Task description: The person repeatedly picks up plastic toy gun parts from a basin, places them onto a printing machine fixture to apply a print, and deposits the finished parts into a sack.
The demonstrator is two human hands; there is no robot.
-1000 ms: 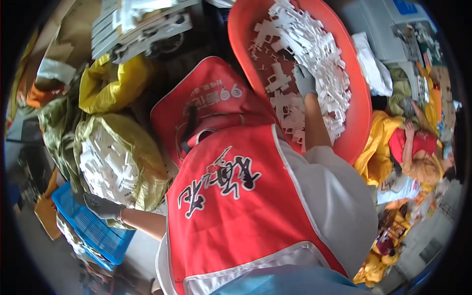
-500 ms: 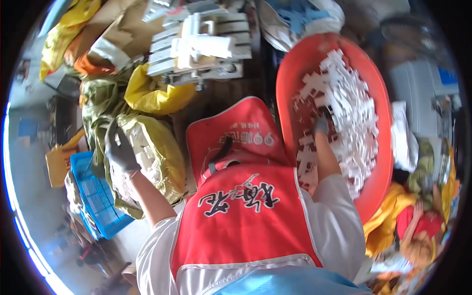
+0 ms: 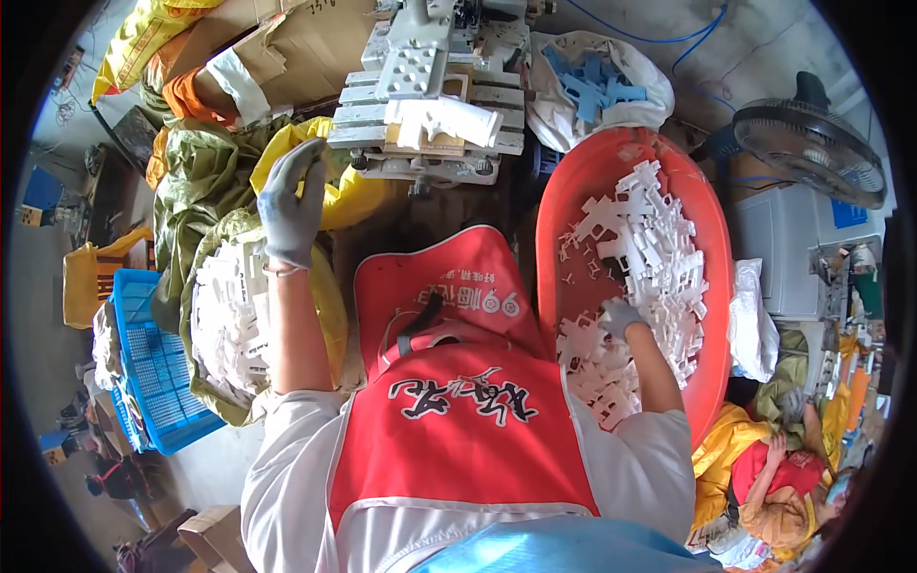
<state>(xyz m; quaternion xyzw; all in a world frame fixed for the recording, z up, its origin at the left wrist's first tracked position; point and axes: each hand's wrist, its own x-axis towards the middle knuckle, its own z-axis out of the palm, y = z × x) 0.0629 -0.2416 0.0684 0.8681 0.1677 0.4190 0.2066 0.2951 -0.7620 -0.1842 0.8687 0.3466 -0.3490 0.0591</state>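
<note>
My left hand (image 3: 290,205), in a grey glove, is raised beside the yellow sack opening. Its fingers are stretched upward with the thumb apart, and nothing shows in it. Below it is a sack of white plastic pieces (image 3: 227,310). My right hand (image 3: 622,317), also gloved, reaches into the red tub (image 3: 554,205) with curled fingers at the white gun-shaped plastic pieces (image 3: 659,248). What its fingers hold is hidden. Ahead, a white gun-shaped piece (image 3: 444,122) lies on the slotted bed of a metal machine (image 3: 415,72).
At the left stands a blue plastic basket (image 3: 162,358). A white bag (image 3: 559,119) with blue gun-shaped pieces sits behind the tub. A black fan (image 3: 812,143) stands at the far right. Another person (image 3: 778,477) is at the lower right, among yellow sacks.
My left hand has risen from the sack of white pieces toward the machine. My right hand has drawn back toward me within the tub. The view has shifted, showing more of the machine.
</note>
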